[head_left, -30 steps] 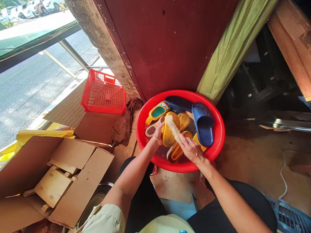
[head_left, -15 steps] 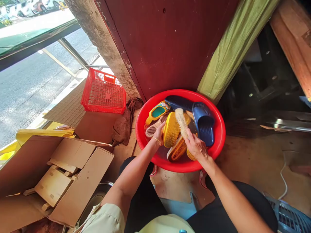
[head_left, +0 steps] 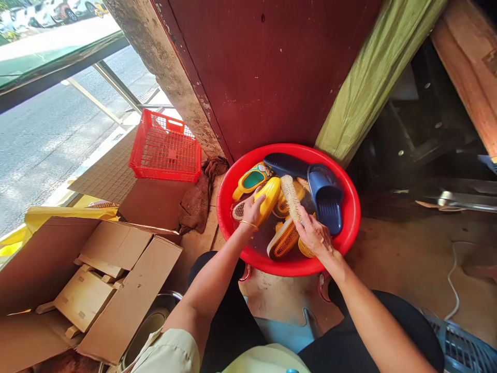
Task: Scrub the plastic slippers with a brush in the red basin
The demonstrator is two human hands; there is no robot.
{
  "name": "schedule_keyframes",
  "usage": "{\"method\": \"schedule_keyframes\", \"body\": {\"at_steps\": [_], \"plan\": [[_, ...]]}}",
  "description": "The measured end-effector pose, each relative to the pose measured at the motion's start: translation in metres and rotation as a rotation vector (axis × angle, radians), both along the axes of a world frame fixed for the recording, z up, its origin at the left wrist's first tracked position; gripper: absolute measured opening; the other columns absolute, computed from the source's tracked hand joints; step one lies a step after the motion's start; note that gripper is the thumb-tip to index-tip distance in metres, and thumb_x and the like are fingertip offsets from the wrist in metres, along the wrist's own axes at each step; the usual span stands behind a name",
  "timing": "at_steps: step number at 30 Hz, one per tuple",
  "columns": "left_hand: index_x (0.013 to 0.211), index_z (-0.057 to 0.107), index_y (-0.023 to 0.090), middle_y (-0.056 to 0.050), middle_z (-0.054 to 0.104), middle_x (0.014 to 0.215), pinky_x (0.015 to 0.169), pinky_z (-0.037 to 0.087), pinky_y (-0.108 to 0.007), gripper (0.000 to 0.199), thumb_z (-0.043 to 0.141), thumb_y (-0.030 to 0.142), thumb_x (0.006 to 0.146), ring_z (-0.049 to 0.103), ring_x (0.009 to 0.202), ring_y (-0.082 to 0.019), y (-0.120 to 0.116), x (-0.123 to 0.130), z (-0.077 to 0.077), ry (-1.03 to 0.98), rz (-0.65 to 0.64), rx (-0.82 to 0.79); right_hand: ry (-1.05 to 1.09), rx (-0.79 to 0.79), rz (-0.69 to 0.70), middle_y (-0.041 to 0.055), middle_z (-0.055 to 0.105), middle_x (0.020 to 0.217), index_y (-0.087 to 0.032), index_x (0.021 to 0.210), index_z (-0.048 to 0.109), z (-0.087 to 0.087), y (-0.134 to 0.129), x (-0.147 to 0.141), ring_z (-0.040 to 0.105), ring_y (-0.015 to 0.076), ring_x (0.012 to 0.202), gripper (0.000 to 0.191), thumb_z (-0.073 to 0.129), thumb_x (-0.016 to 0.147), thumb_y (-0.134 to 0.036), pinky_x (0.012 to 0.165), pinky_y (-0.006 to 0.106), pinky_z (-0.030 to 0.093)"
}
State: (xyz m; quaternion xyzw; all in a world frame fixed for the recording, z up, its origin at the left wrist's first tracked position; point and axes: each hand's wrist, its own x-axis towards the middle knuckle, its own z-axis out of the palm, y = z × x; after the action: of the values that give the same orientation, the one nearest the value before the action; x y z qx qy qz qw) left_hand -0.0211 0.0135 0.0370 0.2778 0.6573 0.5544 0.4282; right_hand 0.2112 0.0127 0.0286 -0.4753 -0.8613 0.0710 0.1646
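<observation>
Over a red basin (head_left: 351, 228), my left hand (head_left: 251, 210) grips a yellow slipper (head_left: 271, 196), tilted so its smooth side faces up. My right hand (head_left: 313, 232) is closed round a pale scrubbing brush (head_left: 289, 191), its bristle end just right of the slipper. In the basin lie a navy slide sandal (head_left: 325, 199), a dark blue sole (head_left: 289, 165), a yellow slipper with a green insole (head_left: 252, 180) and a slipper with an orange-brown sole (head_left: 285, 239). Dark water shows between them.
Left of the basin are a red plastic crate (head_left: 166, 150), a brown rag (head_left: 198, 204) and an open cardboard box (head_left: 132, 290) holding wooden pieces. A dark red door (head_left: 267, 72) stands behind. A blue stool (head_left: 289, 329) is between my knees.
My left hand has turned the yellow slipper, so its sole no longer faces up and it sits slightly further left. The brush has barely moved, its bristles now apart from the sole.
</observation>
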Motion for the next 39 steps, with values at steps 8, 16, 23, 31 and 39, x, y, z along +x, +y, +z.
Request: {"method": "schedule_keyframes", "body": {"at_steps": [8, 16, 23, 31, 39], "plan": [[0.087, 0.066, 0.018, -0.004, 0.067, 0.082, 0.076, 0.043, -0.033, 0.032, 0.065, 0.049, 0.080, 0.058, 0.080, -0.022, 0.002, -0.014, -0.012, 0.390, -0.001, -0.084, -0.045, -0.038, 0.026, 0.0151, 0.071, 0.124, -0.018, 0.156, 0.035, -0.004, -0.002, 0.003, 0.073, 0.0246, 0.087, 0.055, 0.037, 0.103, -0.035, 0.068, 0.033, 0.058], [0.085, 0.065, 0.017, -0.003, 0.065, 0.080, 0.075, 0.042, -0.032, 0.026, 0.064, 0.043, 0.080, 0.057, 0.077, -0.021, 0.004, -0.009, -0.016, 0.363, -0.073, -0.051, -0.036, -0.038, 0.007, 0.0142, 0.069, 0.129, -0.017, 0.153, 0.038, 0.001, -0.002, 0.003, 0.074, 0.0251, 0.090, 0.054, 0.039, 0.102, -0.033, 0.068, 0.031, 0.058], [0.083, 0.064, 0.020, -0.003, 0.066, 0.081, 0.081, 0.043, -0.034, 0.026, 0.072, 0.043, 0.074, 0.059, 0.086, -0.024, 0.003, -0.008, -0.016, 0.277, -0.049, -0.031, -0.042, -0.054, 0.001, 0.0150, 0.069, 0.130, -0.017, 0.153, 0.040, 0.002, -0.003, 0.003, 0.074, 0.0250, 0.090, 0.054, 0.040, 0.101, -0.033, 0.067, 0.031, 0.059], [0.087, 0.066, 0.020, -0.004, 0.068, 0.084, 0.085, 0.046, -0.036, 0.024, 0.073, 0.039, 0.075, 0.062, 0.092, -0.026, 0.002, -0.007, -0.012, 0.276, -0.103, -0.016, -0.052, -0.077, -0.002, 0.0142, 0.069, 0.131, -0.019, 0.156, 0.036, 0.000, -0.002, 0.004, 0.074, 0.0245, 0.085, 0.057, 0.042, 0.100, -0.033, 0.065, 0.031, 0.058], [0.080, 0.065, 0.019, -0.003, 0.065, 0.077, 0.084, 0.044, -0.037, 0.019, 0.072, 0.036, 0.076, 0.059, 0.081, -0.024, 0.000, -0.006, -0.007, 0.375, -0.117, -0.044, -0.050, -0.062, 0.010, 0.0146, 0.069, 0.129, -0.019, 0.156, 0.035, 0.000, -0.002, 0.005, 0.074, 0.0250, 0.087, 0.058, 0.040, 0.100, -0.033, 0.067, 0.032, 0.058]]}}
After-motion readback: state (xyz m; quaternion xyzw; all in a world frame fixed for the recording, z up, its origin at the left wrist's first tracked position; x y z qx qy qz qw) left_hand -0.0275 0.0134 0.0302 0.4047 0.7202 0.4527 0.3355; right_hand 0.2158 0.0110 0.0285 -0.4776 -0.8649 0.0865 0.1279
